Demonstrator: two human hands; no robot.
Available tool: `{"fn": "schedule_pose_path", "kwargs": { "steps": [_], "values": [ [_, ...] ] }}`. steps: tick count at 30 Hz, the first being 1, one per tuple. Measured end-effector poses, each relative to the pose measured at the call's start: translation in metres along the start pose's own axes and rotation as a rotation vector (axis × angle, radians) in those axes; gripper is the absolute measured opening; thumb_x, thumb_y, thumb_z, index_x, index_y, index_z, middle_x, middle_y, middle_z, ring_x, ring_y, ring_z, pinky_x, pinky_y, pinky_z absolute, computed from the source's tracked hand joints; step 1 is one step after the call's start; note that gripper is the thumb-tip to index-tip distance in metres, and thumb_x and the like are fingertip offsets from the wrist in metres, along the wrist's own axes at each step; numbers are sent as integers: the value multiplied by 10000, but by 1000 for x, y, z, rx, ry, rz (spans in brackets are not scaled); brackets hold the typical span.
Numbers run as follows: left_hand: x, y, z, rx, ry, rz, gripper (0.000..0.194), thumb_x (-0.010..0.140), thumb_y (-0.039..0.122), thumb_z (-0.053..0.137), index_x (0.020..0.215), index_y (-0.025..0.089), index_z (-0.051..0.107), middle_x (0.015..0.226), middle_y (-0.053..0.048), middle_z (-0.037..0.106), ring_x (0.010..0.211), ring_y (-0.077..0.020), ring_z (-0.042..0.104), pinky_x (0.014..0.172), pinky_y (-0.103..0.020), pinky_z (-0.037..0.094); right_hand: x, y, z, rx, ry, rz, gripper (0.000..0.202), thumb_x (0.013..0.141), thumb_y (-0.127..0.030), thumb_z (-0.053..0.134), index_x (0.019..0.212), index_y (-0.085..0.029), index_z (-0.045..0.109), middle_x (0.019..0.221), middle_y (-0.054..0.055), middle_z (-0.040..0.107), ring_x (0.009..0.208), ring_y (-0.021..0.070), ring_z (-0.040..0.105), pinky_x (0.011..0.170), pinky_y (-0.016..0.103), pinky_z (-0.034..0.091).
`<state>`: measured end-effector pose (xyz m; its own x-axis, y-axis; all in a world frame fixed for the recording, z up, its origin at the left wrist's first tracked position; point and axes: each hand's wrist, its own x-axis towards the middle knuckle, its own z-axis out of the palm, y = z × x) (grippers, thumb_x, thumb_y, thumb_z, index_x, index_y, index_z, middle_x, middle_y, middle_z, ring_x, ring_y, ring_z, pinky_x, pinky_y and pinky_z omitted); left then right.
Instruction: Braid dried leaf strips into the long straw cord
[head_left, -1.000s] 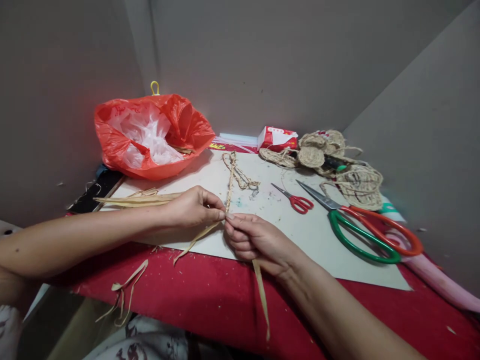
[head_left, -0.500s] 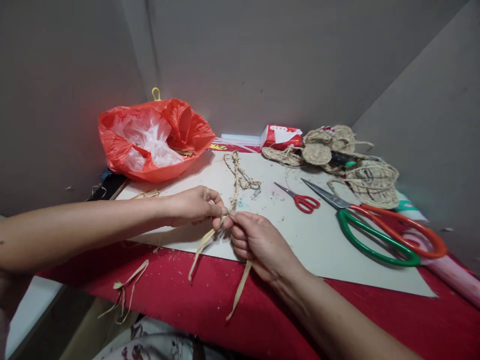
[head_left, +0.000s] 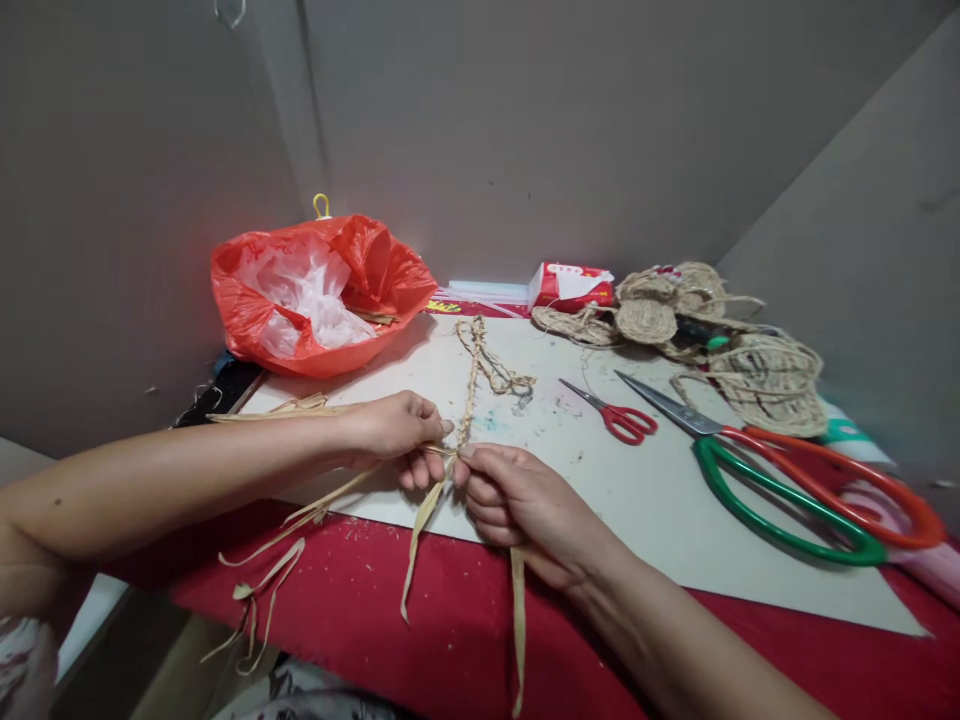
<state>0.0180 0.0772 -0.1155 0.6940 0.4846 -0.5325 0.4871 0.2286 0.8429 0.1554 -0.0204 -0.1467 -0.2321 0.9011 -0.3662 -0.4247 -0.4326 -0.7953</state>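
Note:
A braided cord of pale dried plant fibre (head_left: 470, 395) lies on the white board (head_left: 600, 500), running away from me, with a thinner braided loop beside its far end. At its near end, my left hand (head_left: 405, 435) pinches a strand that trails out to the left. Closed at the same spot, my right hand (head_left: 517, 500) grips another strand between thumb and forefinger; a flat strip hangs down below its palm. Between the hands, a loose fibre strip (head_left: 421, 535) droops over the board's front edge. Where the strands cross is partly hidden by fingers.
Right of the hands lie small red scissors (head_left: 628, 424) and large shears (head_left: 787, 530) with green and orange handles. Woven fibre pieces (head_left: 772, 385) and a red tissue pack (head_left: 574, 288) are behind. A red plastic bag (head_left: 300, 360) stands back left. Fibre scraps (head_left: 274, 575) lie front left.
My left hand has drawn slightly away from my right, and a strand now stretches leftward from it. The whole view has shifted a little, with the table lower in the picture.

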Motion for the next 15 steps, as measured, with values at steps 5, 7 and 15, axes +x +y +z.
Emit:
{"fn": "schedule_pose_path", "kwargs": {
  "steps": [5, 7, 15],
  "values": [
    [0, -4, -2, 0, 56, 74, 327, 852, 429, 507, 687, 148, 475, 550, -14, 616, 441, -102, 560, 466, -223, 446, 1, 0, -3, 46, -21, 21, 234, 777, -334, 582, 639, -160, 510, 432, -119, 251, 363, 18, 106, 337, 153, 73],
    [-2, -5, -2, 92, 149, 150, 319, 852, 407, 497, 654, 159, 467, 498, 10, 573, 428, -96, 518, 464, -212, 404, 1, 0, -3, 63, -21, 30, 238, 782, -336, 586, 641, -159, 514, 439, -115, 255, 366, 19, 113, 338, 152, 79],
    [-4, -4, -8, 114, 244, 255, 188, 799, 289, 535, 682, 142, 534, 488, 79, 372, 429, -47, 280, 428, -187, 213, 2, 0, -5, 98, -56, 39, 258, 793, -335, 604, 635, -152, 514, 440, -115, 247, 367, 17, 109, 333, 144, 80]
  ]
}}
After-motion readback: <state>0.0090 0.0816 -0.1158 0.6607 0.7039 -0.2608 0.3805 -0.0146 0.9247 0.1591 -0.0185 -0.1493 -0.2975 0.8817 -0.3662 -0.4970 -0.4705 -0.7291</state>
